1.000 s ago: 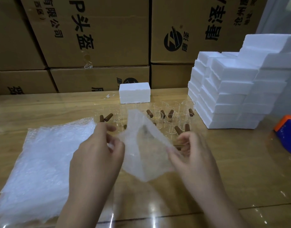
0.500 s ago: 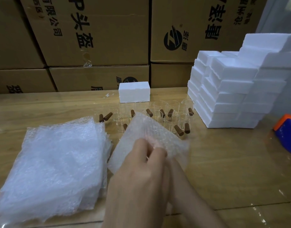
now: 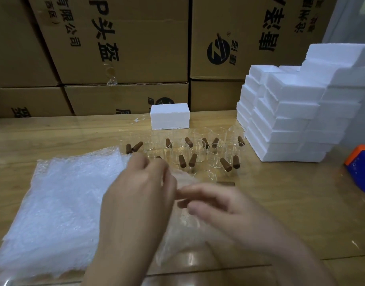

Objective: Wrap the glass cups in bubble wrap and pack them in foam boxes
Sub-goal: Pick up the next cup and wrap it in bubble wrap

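Wrapping step in hand: my left hand (image 3: 140, 195) fingers pinch the loose bubble wrap sheet (image 3: 177, 240) over the worktop (image 3: 280, 203); my right hand (image 3: 235, 211) grasp I cannot tell through blur; the glass cups (image 3: 198, 149) stand just behind, unwrapped; next, I judge, seat one cup on the sheet.

A bubble wrap sheet (image 3: 181, 234) is handled at the near centre by the left hand (image 3: 140, 195) and right hand (image 3: 229, 207); the grips are blurred. Glass cups (image 3: 198, 149) are clustered beyond, and foam boxes (image 3: 291, 120) are stacked at the right.
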The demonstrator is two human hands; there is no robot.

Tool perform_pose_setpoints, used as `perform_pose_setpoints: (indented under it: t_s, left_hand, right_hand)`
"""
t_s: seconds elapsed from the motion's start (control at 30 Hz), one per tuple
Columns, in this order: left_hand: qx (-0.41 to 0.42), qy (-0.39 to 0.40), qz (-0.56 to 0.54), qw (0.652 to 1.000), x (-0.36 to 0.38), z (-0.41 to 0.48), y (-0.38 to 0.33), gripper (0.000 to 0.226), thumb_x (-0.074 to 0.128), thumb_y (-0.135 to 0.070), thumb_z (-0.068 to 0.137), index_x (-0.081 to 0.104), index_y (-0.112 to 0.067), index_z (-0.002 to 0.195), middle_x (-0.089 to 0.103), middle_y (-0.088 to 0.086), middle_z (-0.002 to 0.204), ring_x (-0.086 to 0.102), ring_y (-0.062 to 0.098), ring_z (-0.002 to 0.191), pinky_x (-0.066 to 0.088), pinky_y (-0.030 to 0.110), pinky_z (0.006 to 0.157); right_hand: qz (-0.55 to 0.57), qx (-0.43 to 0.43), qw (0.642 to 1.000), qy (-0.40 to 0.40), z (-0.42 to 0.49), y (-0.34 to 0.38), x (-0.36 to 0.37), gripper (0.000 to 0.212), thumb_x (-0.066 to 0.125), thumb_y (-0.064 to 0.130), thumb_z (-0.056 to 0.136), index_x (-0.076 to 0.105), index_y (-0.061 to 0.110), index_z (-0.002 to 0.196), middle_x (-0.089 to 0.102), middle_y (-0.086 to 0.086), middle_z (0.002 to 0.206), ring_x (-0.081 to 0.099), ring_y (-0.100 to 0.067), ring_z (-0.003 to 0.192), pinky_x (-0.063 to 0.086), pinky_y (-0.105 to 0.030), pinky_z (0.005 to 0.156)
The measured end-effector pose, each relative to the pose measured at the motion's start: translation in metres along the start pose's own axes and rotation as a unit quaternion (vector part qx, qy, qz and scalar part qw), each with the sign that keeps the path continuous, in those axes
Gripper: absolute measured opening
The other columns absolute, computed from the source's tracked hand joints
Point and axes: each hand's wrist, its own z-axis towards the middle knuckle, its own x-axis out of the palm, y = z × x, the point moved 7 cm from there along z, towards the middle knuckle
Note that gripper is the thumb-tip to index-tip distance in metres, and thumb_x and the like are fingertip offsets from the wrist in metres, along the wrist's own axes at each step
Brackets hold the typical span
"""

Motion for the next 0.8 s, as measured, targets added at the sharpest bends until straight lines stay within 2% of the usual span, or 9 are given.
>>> perform_pose_setpoints:
  t_s: [0.07, 0.13, 0.2, 0.27, 0.33, 0.47, 0.57, 0.67, 0.8]
  left_hand:
    - [-0.040, 0.023, -0.009, 0.999, 0.006, 0.010, 0.015, 0.011, 0.062, -0.017, 0.085, 0.072, -0.014, 0.084, 0.051, 0.000, 0.075, 0.051, 0.021, 0.056, 0.031, 0.021, 0.047]
    - [-0.051, 0.031, -0.015, 0.998, 0.014, 0.017, 0.027, 0.015, 0.058, -0.018, 0.087, 0.072, -0.017, 0.094, 0.054, -0.003, 0.080, 0.050, 0.016, 0.065, 0.030, 0.017, 0.053]
    - [-0.062, 0.045, -0.042, 0.996, 0.018, 0.023, 0.034, 0.014, 0.057, -0.017, 0.088, 0.067, -0.022, 0.097, 0.057, -0.007, 0.082, 0.054, 0.011, 0.070, 0.034, 0.016, 0.056]
    - [-0.066, 0.057, -0.073, 0.993, 0.019, 0.025, 0.034, 0.010, 0.059, -0.017, 0.088, 0.057, -0.027, 0.088, 0.058, -0.012, 0.078, 0.055, 0.007, 0.068, 0.039, 0.020, 0.056]
    - [-0.056, 0.057, -0.082, 0.993, 0.020, 0.024, 0.031, 0.021, 0.061, -0.016, 0.088, 0.047, -0.029, 0.078, 0.057, -0.013, 0.076, 0.054, 0.005, 0.068, 0.039, 0.021, 0.055]
    - [-0.016, 0.081, -0.044, 0.996, 0.024, 0.025, 0.025, 0.024, 0.057, -0.006, 0.088, 0.053, -0.028, 0.078, 0.055, -0.010, 0.085, 0.051, 0.009, 0.071, 0.032, 0.013, 0.056]
    - [0.001, 0.123, 0.000, 0.992, 0.033, 0.028, 0.023, 0.030, 0.050, -0.007, 0.091, 0.068, -0.030, 0.084, 0.057, -0.010, 0.098, 0.052, 0.010, 0.083, 0.029, 0.015, 0.056]
    - [0.006, 0.133, 0.028, 0.991, 0.038, 0.029, 0.022, 0.032, 0.045, -0.010, 0.095, 0.069, -0.027, 0.109, 0.061, -0.007, 0.114, 0.057, 0.011, 0.102, 0.031, 0.018, 0.067]
    - [0.006, 0.125, 0.040, 0.991, 0.038, 0.032, 0.021, 0.030, 0.046, -0.010, 0.094, 0.068, -0.020, 0.111, 0.065, -0.002, 0.112, 0.059, 0.016, 0.100, 0.039, 0.024, 0.071]
  right_hand:
    - [0.116, -0.004, 0.992, -0.041, 0.001, -0.003, -0.034, 0.021, 0.053, 0.032, 0.092, 0.070, 0.026, 0.101, 0.074, 0.002, 0.095, 0.070, -0.011, 0.080, 0.055, -0.022, 0.069]
    - [0.047, 0.004, 0.980, -0.194, 0.002, -0.019, -0.074, 0.018, 0.052, 0.031, 0.093, 0.069, 0.027, 0.091, 0.073, 0.001, 0.080, 0.065, -0.010, 0.064, 0.051, -0.019, 0.056]
    - [-0.102, 0.089, 0.961, -0.243, 0.004, -0.059, -0.085, 0.017, 0.050, 0.025, 0.096, 0.065, 0.031, 0.093, 0.070, 0.006, 0.084, 0.064, -0.011, 0.074, 0.051, -0.026, 0.064]
    - [-0.340, 0.195, 0.908, -0.147, 0.010, -0.102, -0.083, 0.022, 0.047, 0.027, 0.098, 0.057, 0.028, 0.118, 0.064, 0.007, 0.112, 0.057, -0.016, 0.106, 0.048, -0.036, 0.085]
    - [-0.467, 0.249, 0.848, -0.025, 0.009, -0.139, -0.070, 0.041, 0.045, 0.029, 0.097, 0.041, 0.023, 0.137, 0.049, 0.001, 0.133, 0.044, -0.022, 0.123, 0.041, -0.037, 0.097]
    - [-0.543, 0.266, 0.796, 0.038, 0.009, -0.161, -0.056, 0.035, 0.038, 0.016, 0.095, 0.042, 0.015, 0.130, 0.049, -0.006, 0.129, 0.048, -0.025, 0.116, 0.042, -0.033, 0.082]
    - [-0.496, 0.287, 0.819, 0.022, 0.004, -0.156, -0.059, 0.024, 0.035, 0.030, 0.099, 0.048, 0.018, 0.115, 0.063, -0.003, 0.107, 0.060, -0.025, 0.095, 0.043, -0.033, 0.069]
    - [-0.407, 0.253, 0.875, -0.077, -0.008, -0.132, -0.082, 0.019, 0.039, 0.041, 0.099, 0.053, 0.029, 0.105, 0.065, 0.006, 0.091, 0.061, -0.019, 0.083, 0.047, -0.032, 0.069]
    - [-0.042, 0.131, 0.975, -0.174, -0.030, -0.059, -0.099, 0.017, 0.056, 0.043, 0.091, 0.057, 0.032, 0.078, 0.042, 0.008, 0.057, 0.037, -0.008, 0.052, 0.033, -0.016, 0.049]
